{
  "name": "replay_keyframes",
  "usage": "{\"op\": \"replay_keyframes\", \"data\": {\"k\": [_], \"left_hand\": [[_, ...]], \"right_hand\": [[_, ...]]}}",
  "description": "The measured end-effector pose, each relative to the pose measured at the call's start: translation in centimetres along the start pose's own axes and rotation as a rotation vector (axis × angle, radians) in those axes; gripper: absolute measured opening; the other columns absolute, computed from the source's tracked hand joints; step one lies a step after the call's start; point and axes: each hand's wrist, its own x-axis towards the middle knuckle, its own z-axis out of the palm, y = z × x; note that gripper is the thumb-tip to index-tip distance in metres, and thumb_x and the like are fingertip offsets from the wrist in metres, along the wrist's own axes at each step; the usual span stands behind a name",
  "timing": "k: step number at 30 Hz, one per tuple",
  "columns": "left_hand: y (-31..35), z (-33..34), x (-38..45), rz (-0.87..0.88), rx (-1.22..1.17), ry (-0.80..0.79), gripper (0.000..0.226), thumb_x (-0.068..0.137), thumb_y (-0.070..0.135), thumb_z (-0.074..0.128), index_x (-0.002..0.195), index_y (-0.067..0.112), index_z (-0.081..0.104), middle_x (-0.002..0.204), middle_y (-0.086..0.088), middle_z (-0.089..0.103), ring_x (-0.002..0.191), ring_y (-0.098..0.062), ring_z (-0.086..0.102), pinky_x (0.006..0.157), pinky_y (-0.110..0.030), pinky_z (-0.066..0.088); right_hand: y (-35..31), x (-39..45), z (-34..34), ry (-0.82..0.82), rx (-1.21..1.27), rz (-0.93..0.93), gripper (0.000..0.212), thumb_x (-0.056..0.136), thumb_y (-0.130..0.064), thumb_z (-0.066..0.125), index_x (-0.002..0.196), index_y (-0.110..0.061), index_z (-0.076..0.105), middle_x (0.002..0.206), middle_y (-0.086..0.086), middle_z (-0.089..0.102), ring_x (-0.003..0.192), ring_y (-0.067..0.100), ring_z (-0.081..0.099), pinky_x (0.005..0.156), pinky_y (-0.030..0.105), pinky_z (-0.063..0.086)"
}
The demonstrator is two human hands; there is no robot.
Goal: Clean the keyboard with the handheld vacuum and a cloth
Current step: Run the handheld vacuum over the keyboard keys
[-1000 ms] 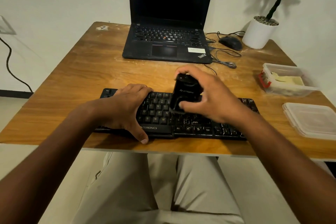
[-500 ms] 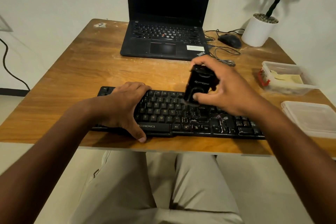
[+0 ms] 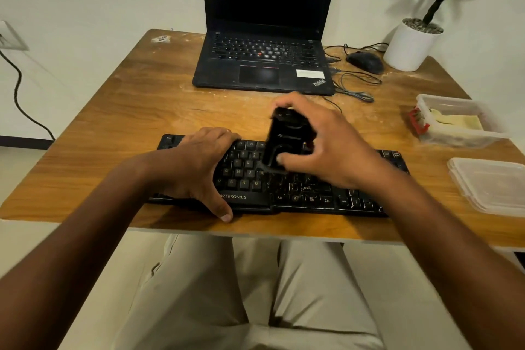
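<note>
- Nearest: person's lap in light trousers [image 3: 255,293], both forearms reaching fwd over the table [image 3: 113,111] edge.
- Keyboard [image 3: 326,196] lies along the near edge of the table, black, reads "ZEBRONICS" on the front lip; "Alt" and "Ctrl" legible on the bottom row. Pale specks/dust show on the keys right of centre, so prob. the part left to do.
- Left hand [image 3: 199,167] lies flat over the keyboard's left part, fingers stretched across the keys, thumb hooked over the front edge onto the table. Looks like a brace, to stop the board sliding under the vac.
- Right hand [image 3: 321,150] is wrapped round the handheld vacuum [image 3: 287,139], fingers over the top, thumb on its lower front face. Vac is black, held steeply tilted, lower end down on/just above the mid keys; contact can't be told, some blur. Logo on the body too smeared to read.
- Judgement: vac step in hand; no cloth seen in view, wiping not yet begun.
- Right side: clear lid [image 3: 488,185] lies beside the keyboard's right end; behind it an open plastic box [image 3: 454,122] w/ pale contents and sth red at its left end.
- Far: laptop [image 3: 264,65] open, screen dark, "ThinkPad" on the palm rest, white sticker unreadable. Mouse [image 3: 365,62] w/ loose cable to its right, then white plant pot [image 3: 409,45] at the back corner.
</note>
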Motion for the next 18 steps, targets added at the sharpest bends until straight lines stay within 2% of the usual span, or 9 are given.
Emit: {"op": "replay_keyframes", "data": {"k": [2,4,8,10,14,18], "left_hand": [[0.1,-0.1,-0.1,0.007,0.003,-0.003,0.136,0.046,0.067,0.089,0.153,0.032,0.014,0.143,0.015,0.025,0.119,0.002,0.014,0.112,-0.031,0.02],[0.0,-0.1,0.0,0.006,0.006,-0.002,0.137,0.045,0.068,0.089,0.153,0.032,0.014,0.144,0.015,0.025,0.121,0.001,0.015,0.112,-0.032,0.021],[0.0,0.0,0.1,-0.009,0.019,-0.014,0.141,0.044,0.069,0.089,0.155,0.031,0.01,0.152,0.012,0.021,0.136,-0.008,0.016,0.116,-0.035,0.016],[0.0,0.0,0.1,-0.011,0.015,-0.013,0.141,0.045,0.068,0.089,0.155,0.03,0.01,0.152,0.012,0.021,0.137,-0.01,0.015,0.117,-0.036,0.016],[-0.2,0.0,0.1,-0.007,0.009,-0.006,0.141,0.043,0.072,0.087,0.154,0.032,0.01,0.148,0.014,0.022,0.123,0.0,0.013,0.115,-0.035,0.017],[-0.4,0.1,0.2,0.009,0.013,-0.004,0.137,0.042,0.075,0.085,0.151,0.033,0.014,0.147,0.014,0.024,0.126,-0.001,0.014,0.118,-0.037,0.019]], "right_hand": [[-0.3,0.6,2.2,-0.05,0.023,-0.076,0.058,0.083,-0.011,0.079,0.123,-0.038,0.047,0.101,-0.012,0.06,0.086,0.007,0.065,0.065,0.022,0.061],[0.0,0.5,2.1,-0.091,-0.002,-0.065,0.057,0.083,-0.01,0.079,0.125,-0.035,0.048,0.099,-0.013,0.061,0.087,0.006,0.064,0.063,0.022,0.059],[1.4,-0.8,-2.2,-0.191,-0.188,0.067,0.063,0.082,-0.013,0.081,0.122,-0.048,0.048,0.101,-0.016,0.062,0.084,0.004,0.064,0.058,0.019,0.053],[1.2,-1.1,-3.2,-0.172,-0.233,0.071,0.063,0.08,-0.014,0.082,0.12,-0.049,0.048,0.1,-0.017,0.062,0.083,0.001,0.062,0.058,0.019,0.051],[-0.4,0.0,-0.7,-0.071,-0.059,0.009,0.06,0.081,-0.012,0.082,0.122,-0.042,0.049,0.103,-0.016,0.062,0.088,0.003,0.065,0.063,0.02,0.059],[-0.7,0.3,2.4,-0.096,0.017,-0.064,0.056,0.082,-0.011,0.079,0.124,-0.034,0.049,0.097,-0.011,0.062,0.083,0.009,0.066,0.064,0.027,0.061]]}}
